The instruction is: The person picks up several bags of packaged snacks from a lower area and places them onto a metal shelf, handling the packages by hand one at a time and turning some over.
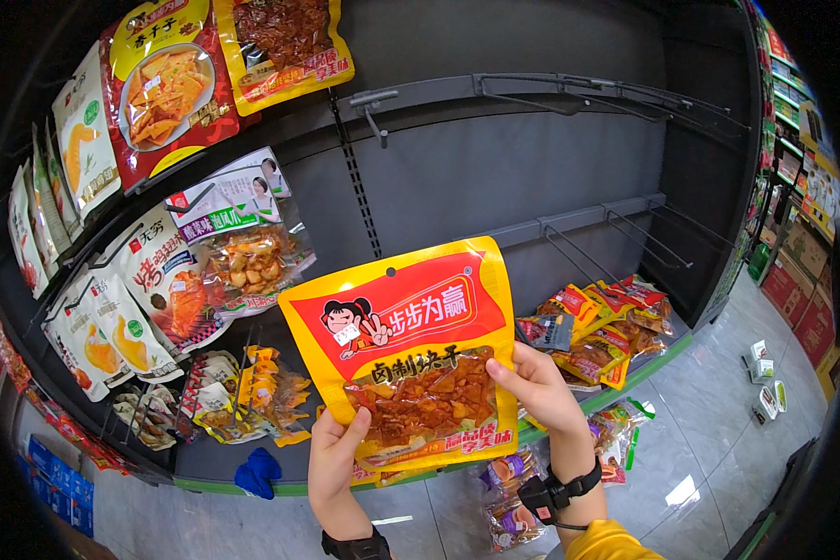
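Observation:
A large yellow and red snack bag [420,301] with a clear window showing brown food pieces is held upright in front of the shelf. My left hand [339,448] grips its lower left corner, thumb on the front. My right hand [535,381] pinches its right edge, thumb over the window. Near the bag's top edge is a small round hang hole. A similar yellow bag [287,49] hangs at the upper left, beside a red and yellow bag [168,84]. Just left of the held bag, a clear-fronted bag of pickled food [252,259] hangs on a hook.
Metal hooks [532,98] project from the dark back panel. Small snack packets [595,336] lie piled on the bottom shelf at right. A blue cloth-like item [258,472] lies near the green shelf edge [308,486]. More packets [511,500] and small white containers [761,371] are on the tiled floor.

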Action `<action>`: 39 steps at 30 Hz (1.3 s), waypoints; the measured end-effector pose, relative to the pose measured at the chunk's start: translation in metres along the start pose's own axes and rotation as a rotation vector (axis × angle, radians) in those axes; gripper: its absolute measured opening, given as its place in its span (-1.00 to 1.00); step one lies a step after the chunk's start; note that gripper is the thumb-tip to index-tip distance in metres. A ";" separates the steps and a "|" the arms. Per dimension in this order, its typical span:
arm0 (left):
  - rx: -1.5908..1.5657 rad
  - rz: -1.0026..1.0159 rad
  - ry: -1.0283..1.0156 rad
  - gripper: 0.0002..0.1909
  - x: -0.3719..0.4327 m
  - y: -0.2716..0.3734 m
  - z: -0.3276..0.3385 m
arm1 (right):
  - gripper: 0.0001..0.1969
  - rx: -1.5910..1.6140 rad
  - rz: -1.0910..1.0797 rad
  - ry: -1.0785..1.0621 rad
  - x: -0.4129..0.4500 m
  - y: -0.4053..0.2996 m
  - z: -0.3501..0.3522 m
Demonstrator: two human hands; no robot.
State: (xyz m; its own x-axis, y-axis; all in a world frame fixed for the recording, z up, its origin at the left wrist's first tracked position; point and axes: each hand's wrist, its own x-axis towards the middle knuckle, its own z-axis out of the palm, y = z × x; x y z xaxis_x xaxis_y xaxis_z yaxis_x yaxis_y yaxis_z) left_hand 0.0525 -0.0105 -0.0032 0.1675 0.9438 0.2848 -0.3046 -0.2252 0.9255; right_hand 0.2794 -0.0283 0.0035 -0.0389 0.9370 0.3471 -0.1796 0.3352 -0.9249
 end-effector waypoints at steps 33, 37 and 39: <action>-0.005 0.016 0.010 -0.76 -0.001 0.000 -0.007 | -0.75 0.040 -0.017 -0.023 -0.001 -0.002 0.009; -0.013 0.008 0.014 -0.76 -0.001 0.000 -0.008 | -0.76 0.034 -0.019 -0.020 -0.002 -0.004 0.010; 0.007 -0.019 -0.014 -0.70 -0.002 -0.002 -0.012 | -0.76 0.032 -0.018 -0.017 -0.002 -0.004 0.010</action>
State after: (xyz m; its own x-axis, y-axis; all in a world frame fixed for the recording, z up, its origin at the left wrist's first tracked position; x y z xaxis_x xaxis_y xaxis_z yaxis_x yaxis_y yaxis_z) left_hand 0.0413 -0.0085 -0.0090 0.1858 0.9445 0.2707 -0.2949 -0.2092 0.9323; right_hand 0.2707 -0.0325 0.0084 -0.0519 0.9291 0.3662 -0.2114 0.3481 -0.9133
